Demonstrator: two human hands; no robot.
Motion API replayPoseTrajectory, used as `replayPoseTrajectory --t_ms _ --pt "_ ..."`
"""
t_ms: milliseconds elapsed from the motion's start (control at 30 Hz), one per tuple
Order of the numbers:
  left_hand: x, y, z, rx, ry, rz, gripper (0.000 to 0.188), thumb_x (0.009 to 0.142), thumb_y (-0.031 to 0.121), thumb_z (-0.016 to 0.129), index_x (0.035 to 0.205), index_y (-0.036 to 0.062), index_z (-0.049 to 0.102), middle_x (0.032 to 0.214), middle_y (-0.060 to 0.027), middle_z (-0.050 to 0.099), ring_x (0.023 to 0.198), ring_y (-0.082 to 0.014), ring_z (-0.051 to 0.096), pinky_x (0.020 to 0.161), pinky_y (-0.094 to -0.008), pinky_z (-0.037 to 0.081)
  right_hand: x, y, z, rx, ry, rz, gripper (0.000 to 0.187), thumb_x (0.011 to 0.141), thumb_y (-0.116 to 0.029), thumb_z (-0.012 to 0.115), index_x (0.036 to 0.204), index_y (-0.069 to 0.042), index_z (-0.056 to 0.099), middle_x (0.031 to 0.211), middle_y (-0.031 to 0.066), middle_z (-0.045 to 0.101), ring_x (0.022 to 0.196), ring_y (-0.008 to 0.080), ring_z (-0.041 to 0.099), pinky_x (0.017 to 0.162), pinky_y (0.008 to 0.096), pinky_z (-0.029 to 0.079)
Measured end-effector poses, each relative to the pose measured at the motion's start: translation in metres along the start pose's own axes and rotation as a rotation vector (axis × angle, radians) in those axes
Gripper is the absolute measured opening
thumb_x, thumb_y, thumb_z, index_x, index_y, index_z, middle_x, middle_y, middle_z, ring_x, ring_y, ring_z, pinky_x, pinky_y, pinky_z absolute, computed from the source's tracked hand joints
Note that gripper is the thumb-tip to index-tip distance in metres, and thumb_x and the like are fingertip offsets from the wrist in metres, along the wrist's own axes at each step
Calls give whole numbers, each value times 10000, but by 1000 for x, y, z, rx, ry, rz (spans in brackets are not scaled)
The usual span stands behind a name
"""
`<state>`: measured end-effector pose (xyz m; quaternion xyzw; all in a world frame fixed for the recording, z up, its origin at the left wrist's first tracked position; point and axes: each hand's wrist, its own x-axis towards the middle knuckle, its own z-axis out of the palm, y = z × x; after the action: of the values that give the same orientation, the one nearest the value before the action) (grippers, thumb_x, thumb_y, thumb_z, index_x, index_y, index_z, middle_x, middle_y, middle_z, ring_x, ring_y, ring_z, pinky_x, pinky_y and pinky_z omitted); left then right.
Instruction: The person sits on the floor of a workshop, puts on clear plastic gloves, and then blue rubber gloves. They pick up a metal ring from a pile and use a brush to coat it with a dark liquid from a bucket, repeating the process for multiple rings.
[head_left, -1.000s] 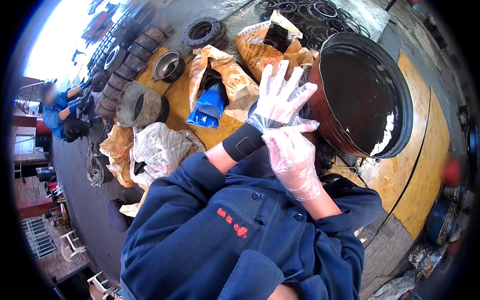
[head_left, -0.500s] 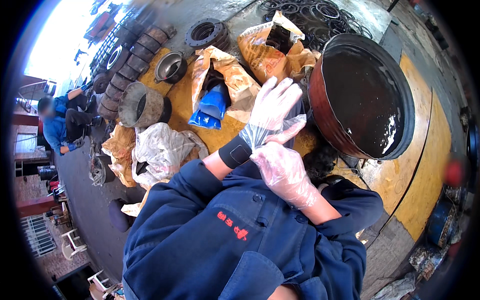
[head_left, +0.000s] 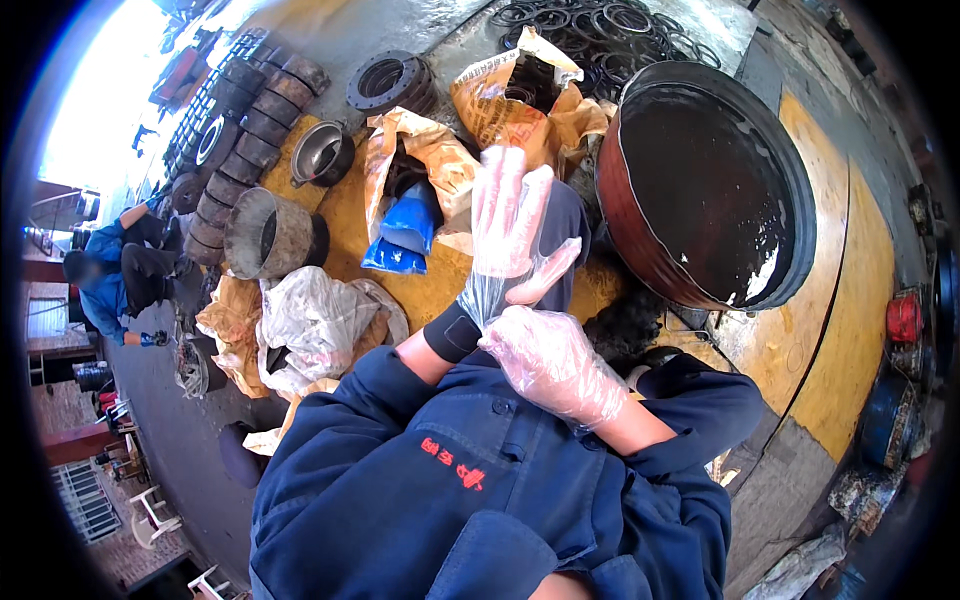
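My left hand (head_left: pixel 508 220) is raised in front of my chest, fingers stretched out and thumb apart, inside a thin clear plastic glove (head_left: pixel 482 298). At its wrist, just above a black wristband (head_left: pixel 452 333), the fingers of my right hand (head_left: pixel 550 362) are closed on the bunched cuff of that glove. The right hand wears a clear plastic glove too. Beyond the hands stand two open paper sacks, one with blue plastic (head_left: pixel 408 228) at its mouth and the other (head_left: pixel 500 110) holding dark ring-shaped parts.
To my right stands a large round tub (head_left: pixel 640 225) of dark liquid. Dark rings (head_left: pixel 610 30) lie heaped at the back, near stacked flanges (head_left: pixel 390 82). On the left are a metal bowl (head_left: pixel 322 155), a dirty bucket (head_left: pixel 265 235), crumpled white plastic (head_left: pixel 310 325) and a seated person (head_left: pixel 110 275).
My left hand has turned more upright and its fingers have come closer together. The right hand still grips the cuff. The whole view has shifted slightly.
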<state>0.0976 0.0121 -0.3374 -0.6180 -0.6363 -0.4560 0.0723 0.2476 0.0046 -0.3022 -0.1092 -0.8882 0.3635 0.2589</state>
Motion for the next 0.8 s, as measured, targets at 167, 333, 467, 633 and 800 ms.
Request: replayPoseTrajectory --t_ms 167,333,467,633,800 --pt "0 4 6 -127 77 -9 684 834 381 788 1386 25 597 1320 -258 638 1300 -424 562 1205 -574 284 -4 3 0 27 -36 26 86 878 -96 725 892 -55 651 809 143 639 767 357 664 670 440 534" --pt "-19 -23 3 -18 -216 210 652 833 370 804 1357 31 612 1233 -219 669 1113 -416 648 1177 -530 357 -3 -1 -1 124 -81 102 102 894 -117 722 886 -47 649 817 154 645 784 382 655 693 455 529" --pt "7 13 -9 230 -215 178 717 809 388 743 1440 99 561 1494 -265 485 1423 -509 405 1186 -672 238 -8 4 0 116 -90 120 129 907 -150 717 882 -44 648 819 159 649 793 386 654 699 464 525" --pt "-5 6 -3 207 -256 121 788 778 388 738 1494 144 521 1595 -291 339 1495 -575 223 1179 -685 221 -7 4 0 114 -112 122 153 909 -172 718 870 -43 646 814 163 653 795 384 655 697 469 521" --pt "-11 3 2 132 -274 122 816 731 342 780 1496 194 535 1619 -287 293 1482 -609 221 1168 -644 301 -9 6 -1 94 -167 157 160 909 -198 731 871 -53 678 830 155 678 823 378 674 719 456 539"
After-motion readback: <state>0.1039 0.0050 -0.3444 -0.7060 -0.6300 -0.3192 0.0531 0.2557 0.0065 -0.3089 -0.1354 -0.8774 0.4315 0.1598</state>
